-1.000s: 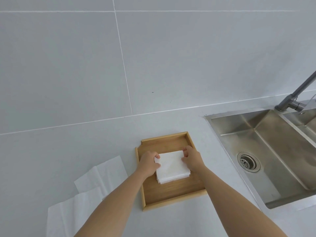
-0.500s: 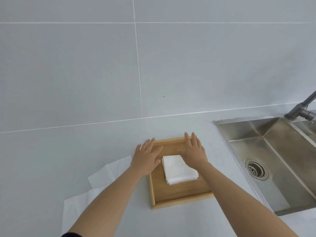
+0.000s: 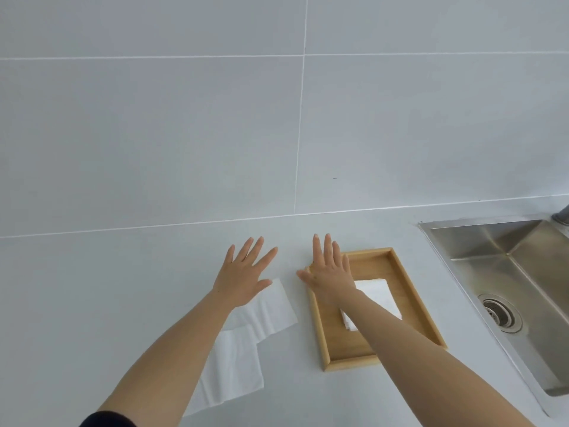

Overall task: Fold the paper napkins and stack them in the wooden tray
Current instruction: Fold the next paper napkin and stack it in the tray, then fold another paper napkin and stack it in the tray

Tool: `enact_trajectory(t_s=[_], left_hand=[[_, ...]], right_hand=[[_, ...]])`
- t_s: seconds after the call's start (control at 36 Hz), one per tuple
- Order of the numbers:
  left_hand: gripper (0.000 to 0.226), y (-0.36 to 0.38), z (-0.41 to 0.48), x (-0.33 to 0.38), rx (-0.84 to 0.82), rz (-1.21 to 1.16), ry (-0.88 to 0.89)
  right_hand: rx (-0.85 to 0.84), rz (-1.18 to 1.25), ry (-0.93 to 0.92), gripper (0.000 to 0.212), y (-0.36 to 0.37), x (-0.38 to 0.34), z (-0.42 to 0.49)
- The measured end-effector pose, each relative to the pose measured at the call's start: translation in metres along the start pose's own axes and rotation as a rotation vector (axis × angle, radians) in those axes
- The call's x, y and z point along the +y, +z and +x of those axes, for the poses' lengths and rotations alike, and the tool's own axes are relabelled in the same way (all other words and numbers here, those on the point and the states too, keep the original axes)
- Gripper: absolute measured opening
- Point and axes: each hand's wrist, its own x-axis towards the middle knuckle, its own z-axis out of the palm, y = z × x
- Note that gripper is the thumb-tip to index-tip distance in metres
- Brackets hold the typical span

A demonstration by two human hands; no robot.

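White counter [image 3: 154, 288] lay under both empty hands, the left hand [image 3: 243, 277] spread wide above flat napkins [image 3: 246, 334], the right hand [image 3: 331, 272] spread over the wooden tray [image 3: 412, 303] holding folded napkins [image 3: 380, 295].

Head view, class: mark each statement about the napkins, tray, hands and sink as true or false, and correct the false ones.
1. Folded napkins lie inside the tray. True.
2. The left hand grips a napkin. False: it is open with fingers spread and holds nothing.
3. Unfolded napkins lie on the counter to the left of the tray. True.
4. The sink is to the left of the tray. False: it is to the right.
5. The right hand is open. True.
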Motion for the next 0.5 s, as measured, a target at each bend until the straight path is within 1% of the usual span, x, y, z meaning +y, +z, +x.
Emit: enact_trajectory(t_s=[0.06, 0.22, 0.36, 0.5], left_hand=[[0.066, 0.006, -0.009, -0.012, -0.036, 0.001, -0.008], [0.07, 0.028, -0.04, -0.036, -0.149, -0.034, 0.002], [0.073, 0.047, -0.06, -0.043, -0.218, -0.077, 0.013], [0.072, 0.059, -0.072, -0.038, -0.257, -0.126, 0.031]], right_hand=[[-0.011, -0.018, -0.026, 0.079, 0.009, -0.014, -0.003], [-0.114, -0.065, -0.076, 0.082, 0.047, -0.048, -0.023], [-0.203, -0.039, -0.053, 0.084, 0.076, -0.067, -0.036], [-0.199, -0.028, -0.003, 0.087, 0.095, -0.078, -0.049]])
